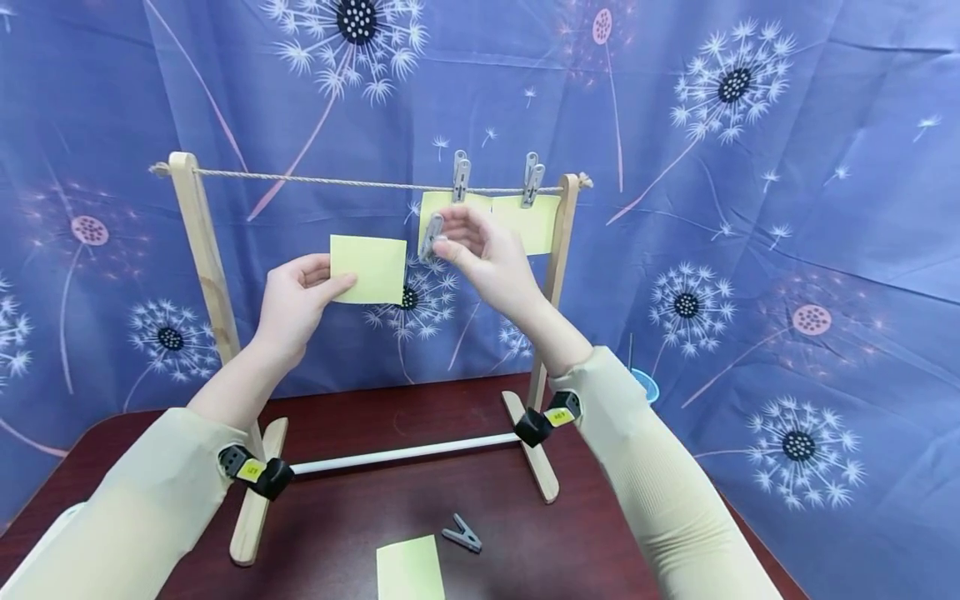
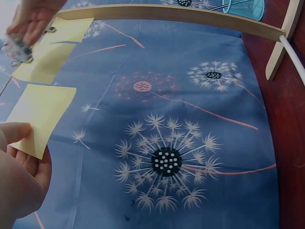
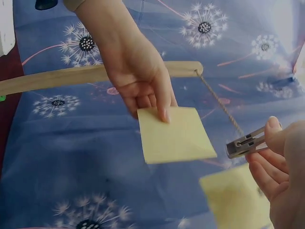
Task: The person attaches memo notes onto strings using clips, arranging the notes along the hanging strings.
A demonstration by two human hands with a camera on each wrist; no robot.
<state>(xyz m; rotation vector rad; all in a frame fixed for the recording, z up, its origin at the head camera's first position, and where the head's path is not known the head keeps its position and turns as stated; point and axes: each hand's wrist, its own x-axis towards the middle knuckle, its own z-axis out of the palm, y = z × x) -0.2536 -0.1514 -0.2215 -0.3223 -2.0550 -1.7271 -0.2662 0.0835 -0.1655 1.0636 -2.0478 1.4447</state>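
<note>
My left hand (image 1: 288, 300) pinches a yellow sticky note (image 1: 369, 268) by its left edge, below the rope (image 1: 315, 178). To the right, my right hand (image 1: 491, 254) holds a grey clothespin (image 1: 431, 237) between thumb and fingers. In the right wrist view, that clothespin (image 3: 245, 144) appears close to the rope; whether it touches I cannot tell. Two yellow notes hang at the rope's right end, the left one (image 1: 429, 208) partly behind my right hand. One clothespin (image 1: 461, 177) grips the left note, another (image 1: 532, 182) the right note (image 1: 536, 225).
The rope spans two wooden posts, left (image 1: 210, 258) and right (image 1: 562, 250), joined low down by a white rod (image 1: 405, 454). On the dark red table (image 1: 337, 533) lie a loose clothespin (image 1: 462, 533) and another yellow note (image 1: 410, 571). A blue mesh basket (image 1: 647, 385) stands behind my right arm.
</note>
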